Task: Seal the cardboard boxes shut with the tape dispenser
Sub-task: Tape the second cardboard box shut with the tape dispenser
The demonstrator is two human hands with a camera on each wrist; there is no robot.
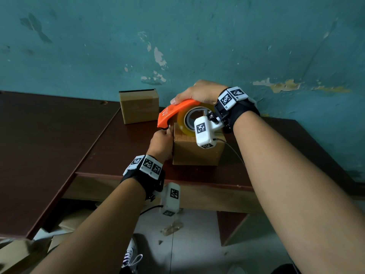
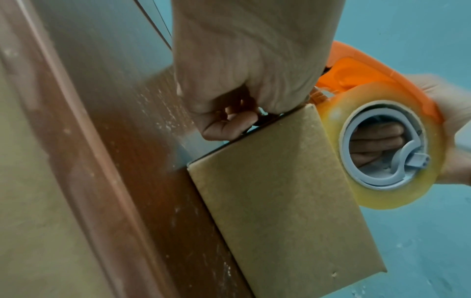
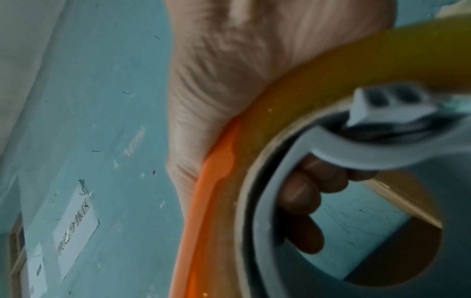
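- While it sits on the dark brown wooden table (image 1: 59,135), the small brown cardboard box (image 1: 197,153) has the left hand (image 1: 161,145) pinching its left top edge.
- On the box top rests the orange plastic tape dispenser (image 1: 173,113), the right hand (image 1: 199,91) wrapped around it.
- Behind the box stands a second brown cardboard box (image 1: 139,106).

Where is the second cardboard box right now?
Head view: the second cardboard box stands on the table against the wall, behind and left of the tape dispenser.

Dim, even indoor light across three wide-angle views, with soft shadows.

In the head view, the table (image 1: 59,135) edges bow outward toward 7 and 4 o'clock. A pale glare streaks the tabletop in the left wrist view. The right wrist view is blurred, its tape roll (image 3: 331,84) out of focus at 2 o'clock.
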